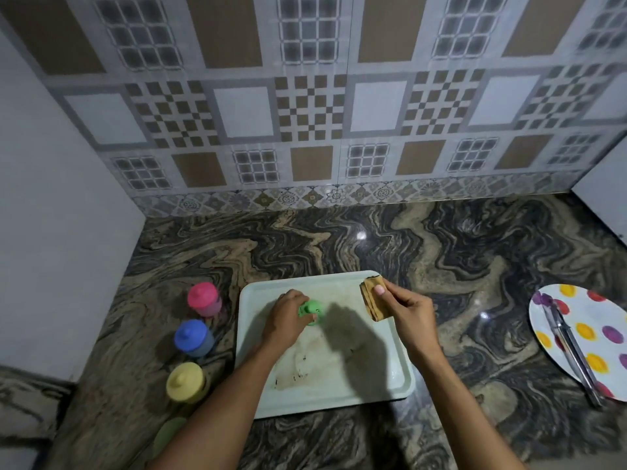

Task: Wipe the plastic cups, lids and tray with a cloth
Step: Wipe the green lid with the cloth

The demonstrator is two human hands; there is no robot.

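Observation:
A pale tray (390, 374) with brown smears lies on the marble counter in front of me. Over its far left part my left hand (285, 313) grips a green lid (314, 310). My right hand (407, 310) pinches a folded brown cloth (373, 298) above the tray's far right corner. Left of the tray stand three lidded cups in a row: pink (203, 299), blue (192, 337) and yellow (186, 382). A green cup (168, 434) without its lid shows partly behind my left forearm.
A white plate (576, 337) with coloured dots lies at the right edge, with metal tongs (570, 347) across it. A tiled wall rises behind the counter (441, 239), and white panels close in on the left and far right.

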